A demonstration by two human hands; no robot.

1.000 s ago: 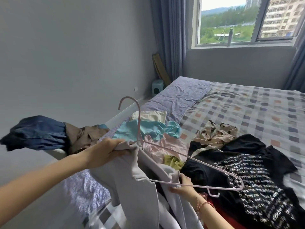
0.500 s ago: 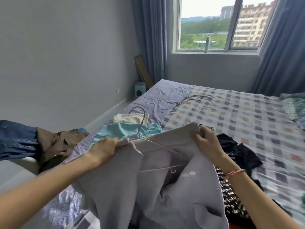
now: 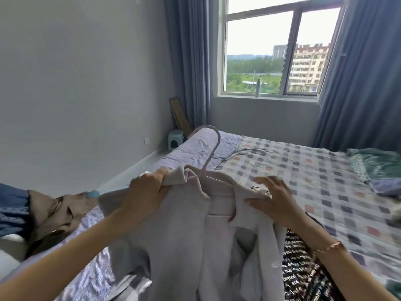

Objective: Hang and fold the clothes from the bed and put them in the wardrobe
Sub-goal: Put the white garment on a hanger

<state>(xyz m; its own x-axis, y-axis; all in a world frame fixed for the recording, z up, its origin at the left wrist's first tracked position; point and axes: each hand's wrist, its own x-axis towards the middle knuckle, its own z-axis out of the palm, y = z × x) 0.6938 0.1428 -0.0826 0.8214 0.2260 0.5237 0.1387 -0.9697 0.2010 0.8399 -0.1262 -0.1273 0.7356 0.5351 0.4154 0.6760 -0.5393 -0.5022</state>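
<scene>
A pale grey coat (image 3: 180, 246) is held up over the near edge of the bed (image 3: 303, 170) on a pink hanger (image 3: 218, 137). This is judged to be the hanging step, and it looks almost done. The hanger's bar is seen inside the neck, and the hook sticks out on top.

The coat's left shoulder is gripped by the left hand (image 3: 144, 196), with the fingers curled round the cloth. The right hand (image 3: 275, 199) is open. Its fingers are spread and blurred, and the thumb is laid on the right shoulder.

Next, that shoulder likely needs to be smoothed over the hanger's end. Then the hook can be taken and the coat carried to the wardrobe, which is not seen.

The coat looks soft and thick, with a wide collar, and its front hangs open. A black top with white letters (image 3: 297, 268) is seen lying beneath it.
</scene>
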